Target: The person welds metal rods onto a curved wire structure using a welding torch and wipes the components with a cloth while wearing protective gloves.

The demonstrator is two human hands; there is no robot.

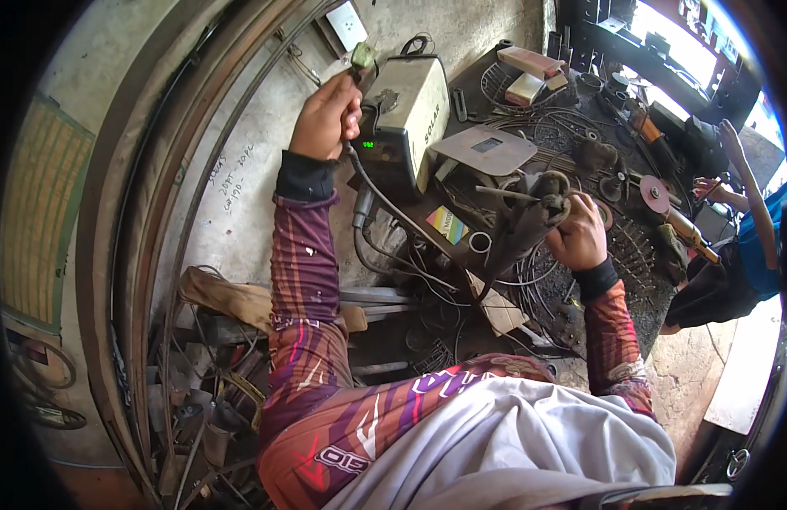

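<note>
My left hand (pixel 325 117) is raised beside the wall and closed round a cord with a worn green plug-like end (pixel 363 57). That end sits just below a white wall outlet (pixel 347 27), apart from it. The cord (pixel 378 189) hangs from my fist past the front of a cream and black welding machine (pixel 415 106), whose small green display is lit. Over the bench, my right hand (pixel 580 234) is closed at the edge of a dark bundle (pixel 529 225) with looped cable on top. Its exact kind is unclear, and my fingertips are partly hidden behind it.
On the cluttered bench are a grey flat plate with a dark window (pixel 487 148), a colourful packet (pixel 447 224), a metal ring (pixel 479 242) and an angle grinder (pixel 657 195). Another person (pixel 755 229) works at the right. Metal scraps (pixel 219 433) lie at lower left.
</note>
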